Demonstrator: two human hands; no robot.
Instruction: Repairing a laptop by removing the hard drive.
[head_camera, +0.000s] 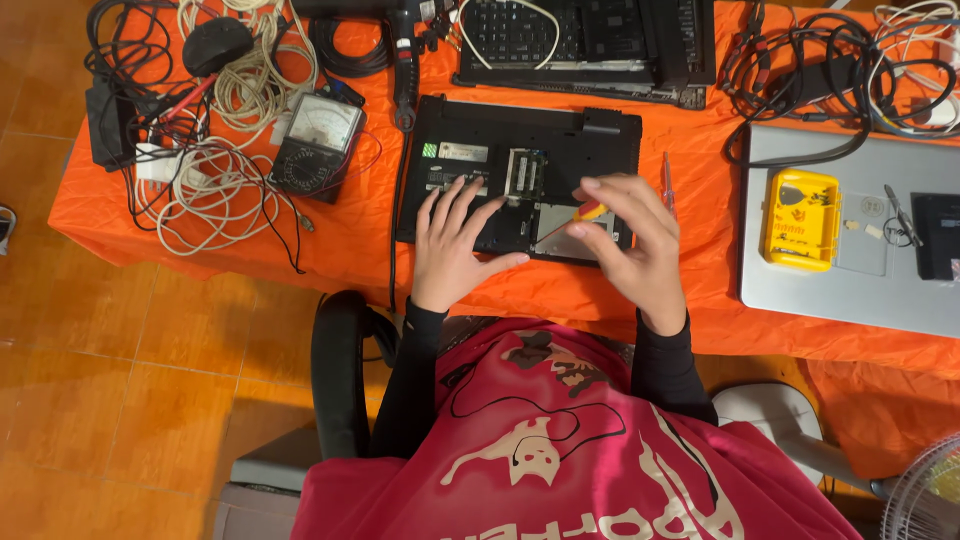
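Head view looks straight down on a black laptop base (520, 170), turned underside up on a surface (250, 250) draped in crinkled orange cloth. Its matte plastic shell is rectangular, with an open bay showing a green memory board and a dull metal plate. The left hand (455, 240) lies flat on the laptop base's near-left part, fingers (447, 205) spread and resting on the plastic, gripping nothing. The right hand (630, 240) hovers over the laptop base's near-right corner, its fingers pinched closed on a small screwdriver (592, 210) with a yellow and red handle; the tip is hidden.

Just right of the laptop base lies a thin, clear-handled second screwdriver (667, 180). Further right sits a smooth silver laptop (850, 280), lid closed, carrying a boxy yellow plastic case (800, 220) and a small black device (937, 235). Beyond the laptop base, at the far edge, lies a dismantled black keyboard deck (590, 45). Left of the laptop base rests a black analogue multimeter (318, 145) with a pale dial face, among loops of white and black cables (215, 195) and a rounded black mouse (215, 45). More tangled black cables (830, 70) lie far right of the laptop base. Nearest the camera is the person's pink printed shirt (570, 450), with long black sleeves.
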